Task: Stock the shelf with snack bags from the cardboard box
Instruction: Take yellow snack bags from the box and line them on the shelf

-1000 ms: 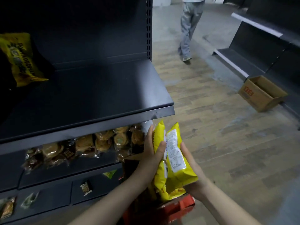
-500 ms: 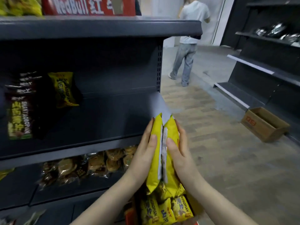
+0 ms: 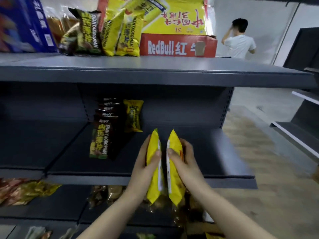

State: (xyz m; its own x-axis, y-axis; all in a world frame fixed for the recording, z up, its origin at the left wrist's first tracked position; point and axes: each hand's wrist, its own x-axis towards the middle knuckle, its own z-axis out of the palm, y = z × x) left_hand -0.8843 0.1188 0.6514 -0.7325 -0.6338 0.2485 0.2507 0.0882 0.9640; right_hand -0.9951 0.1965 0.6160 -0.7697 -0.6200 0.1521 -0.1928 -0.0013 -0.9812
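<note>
Dark grey metal shelf [image 3: 198, 149] w/ black snack bags [image 3: 101, 135]; in front, left hand [image 3: 145, 168] grips yellow bag [image 3: 153, 163], right hand [image 3: 185, 163] grips second yellow bag [image 3: 173, 169].

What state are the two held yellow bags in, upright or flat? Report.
Upright: left hand grips the left bag, right hand the right bag, both on end, narrow edges toward the camera.

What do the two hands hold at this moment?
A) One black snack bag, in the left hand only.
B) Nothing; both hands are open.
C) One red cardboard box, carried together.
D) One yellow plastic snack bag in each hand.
D: the left hand grips a yellow plastic snack bag and the right hand grips a second yellow plastic snack bag, both upright, side by side.
</note>
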